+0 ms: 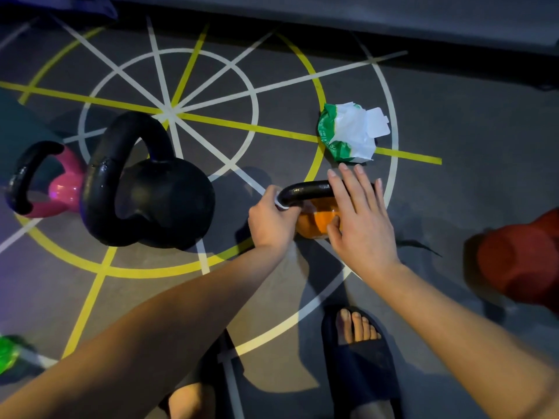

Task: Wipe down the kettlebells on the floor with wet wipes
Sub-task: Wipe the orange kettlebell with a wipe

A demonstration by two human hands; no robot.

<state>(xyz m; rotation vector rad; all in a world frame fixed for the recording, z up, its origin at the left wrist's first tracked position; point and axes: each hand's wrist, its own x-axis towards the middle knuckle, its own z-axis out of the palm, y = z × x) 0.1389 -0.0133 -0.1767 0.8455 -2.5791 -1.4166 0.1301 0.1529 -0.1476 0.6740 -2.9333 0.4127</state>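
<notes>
Down on the dark, matte floor, crossed with white and yellow painted lines and rings. Orange kettlebell at centre, smooth glossy body, black curved handle on top. Left hand clenched around the handle's left bend, a scrap of white wipe pinched against the metal. Right hand spread flat and loose, fingers fanned over the handle's right side and the orange body, gripping nothing. Just beyond the fingertips, a crumpled green-and-white wipes pack, flap peeled open, lying on a yellow line. To the left, apart from the orange one, a big black kettlebell, rough cast surface with a thick loop handle, touching or nearly touching a pink kettlebell with a black handle. Red rounded shape at the right edge, blurred. Green blob at the lower left corner. Dark slide sandal close below, toes showing. Open floor between the black kettlebell and the hands, more clear room past the pack.
</notes>
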